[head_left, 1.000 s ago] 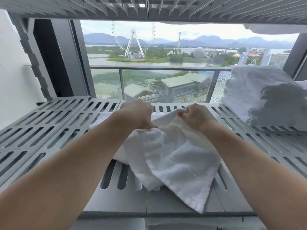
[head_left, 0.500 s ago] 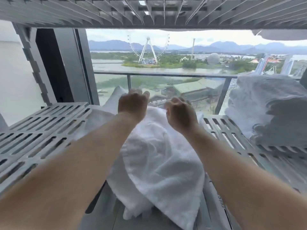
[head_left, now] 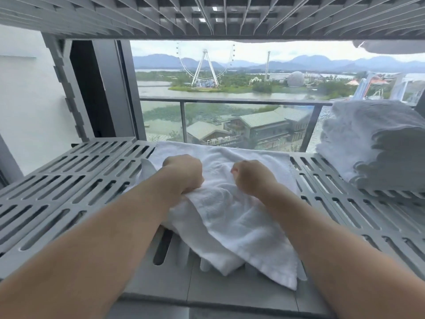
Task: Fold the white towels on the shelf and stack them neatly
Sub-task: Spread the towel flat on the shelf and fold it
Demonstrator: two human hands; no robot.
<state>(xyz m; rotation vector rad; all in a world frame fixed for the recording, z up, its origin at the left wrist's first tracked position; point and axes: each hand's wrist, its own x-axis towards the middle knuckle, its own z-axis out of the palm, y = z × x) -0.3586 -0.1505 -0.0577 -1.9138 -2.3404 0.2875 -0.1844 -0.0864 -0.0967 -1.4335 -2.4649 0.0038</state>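
Head view: two hands, one loose towel [head_left: 232, 217], one stack [head_left: 377, 146] of folded towels, and two shelf levels.

The left hand [head_left: 182, 173] is a tight fist, its fingers curled round a bunched fold of the towel. The right hand [head_left: 253, 178] is also curled shut against the cloth and grips it from above, with its fingertips hidden underneath. The hands are near each other, at the towel's middle.

The towel lies on the shelf [head_left: 69, 185]. Its far part is spread flat toward the back edge, and its near part is rumpled, with one corner draped over the front. The stack sits at the right end of the same shelf, well apart from the hands. It has many layers, too soft-edged to count.

The shelf is grey moulded plastic, pierced by rows of long rounded slots. The upper shelf [head_left: 207, 17] shows a ribbed grid underside. Both towels and stack are white looped terry.

Behind is a window with a balcony railing [head_left: 230, 101]. Beyond that are water, roofs, hills and a Ferris wheel [head_left: 205, 65].
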